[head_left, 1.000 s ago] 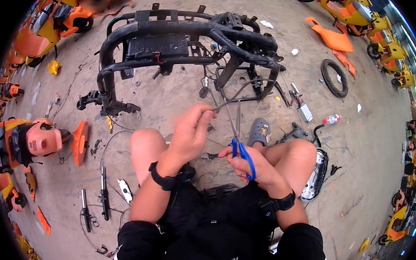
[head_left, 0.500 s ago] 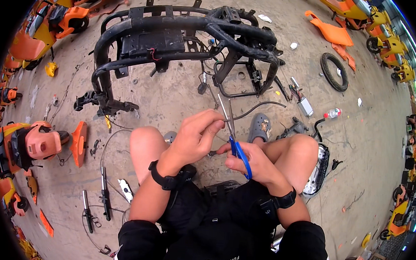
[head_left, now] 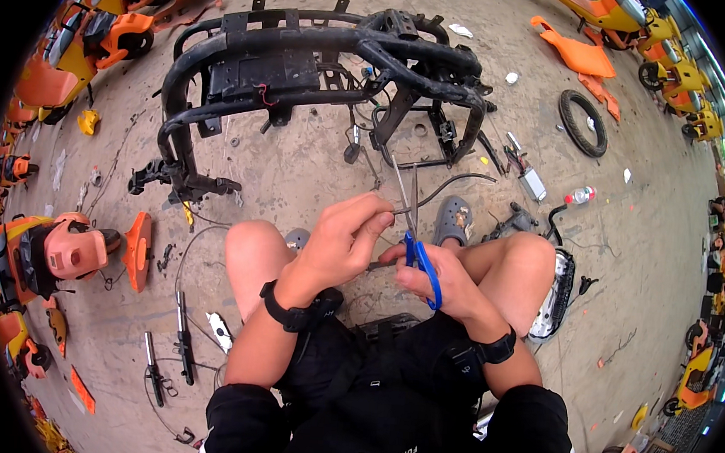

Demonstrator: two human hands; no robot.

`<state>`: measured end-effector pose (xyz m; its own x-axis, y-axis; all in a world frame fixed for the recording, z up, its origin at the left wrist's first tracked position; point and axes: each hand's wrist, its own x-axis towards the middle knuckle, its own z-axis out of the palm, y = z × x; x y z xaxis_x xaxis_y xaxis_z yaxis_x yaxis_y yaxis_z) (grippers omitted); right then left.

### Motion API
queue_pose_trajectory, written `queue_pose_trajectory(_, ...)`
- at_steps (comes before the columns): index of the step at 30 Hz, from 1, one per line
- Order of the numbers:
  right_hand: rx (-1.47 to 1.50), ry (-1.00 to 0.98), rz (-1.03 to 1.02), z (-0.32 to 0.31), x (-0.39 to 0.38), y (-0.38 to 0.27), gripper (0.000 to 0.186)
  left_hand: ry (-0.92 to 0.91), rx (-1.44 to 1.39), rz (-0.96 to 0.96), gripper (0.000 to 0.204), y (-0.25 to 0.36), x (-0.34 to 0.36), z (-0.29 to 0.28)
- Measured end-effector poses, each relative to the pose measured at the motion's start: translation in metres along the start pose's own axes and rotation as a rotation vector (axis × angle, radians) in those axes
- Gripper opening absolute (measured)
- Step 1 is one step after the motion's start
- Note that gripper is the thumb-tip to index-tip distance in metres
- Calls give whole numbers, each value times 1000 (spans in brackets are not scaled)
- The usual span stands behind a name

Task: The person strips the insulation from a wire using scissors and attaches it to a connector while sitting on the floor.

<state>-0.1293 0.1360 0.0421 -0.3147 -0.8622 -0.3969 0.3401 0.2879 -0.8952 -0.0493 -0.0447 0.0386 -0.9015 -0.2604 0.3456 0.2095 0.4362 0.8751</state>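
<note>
My left hand (head_left: 347,232) pinches a thin black cable (head_left: 456,181) between thumb and fingertips. The cable's loose end curves off to the right above the floor. In my right hand (head_left: 442,275) are blue-handled scissors (head_left: 421,266), with fingers around the handles. Their metal blades point away from me, slightly parted, and cross the cable just right of my left fingertips. Whether the blades touch the cable I cannot tell. Both hands are between my knees.
A black tubular scooter frame (head_left: 307,49) stands ahead on the concrete floor. A tyre (head_left: 583,124), a silver box with wires (head_left: 533,185), a bottle (head_left: 581,195) and orange panels (head_left: 574,53) lie to the right. Shock absorbers (head_left: 183,340) lie at left, with scooters (head_left: 87,52) along both sides.
The scissors have swung a little to the right, and their blades look slightly wider apart. My left hand keeps its pinch on the cable, almost unmoved.
</note>
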Motion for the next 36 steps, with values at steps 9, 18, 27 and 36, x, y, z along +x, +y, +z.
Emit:
queue_pose_trajectory(9, -22, -4, -14, 2, 0, -1, 44, -1, 2, -10, 5, 0, -1, 1)
queue_pose_trajectory(18, -65, 23, 14, 2, 1, 0, 45, 15, 31, 55, 3, -1, 0, 2)
queue_pose_trajectory(27, -130, 36, 30, 2, 1, -1, 44, 21, 44, 64, 3, -1, 1, 4)
queue_pose_trajectory(36, -139, 31, 26, 1, 2, 2, 47, 24, 58, 58, 3, -2, 0, 4)
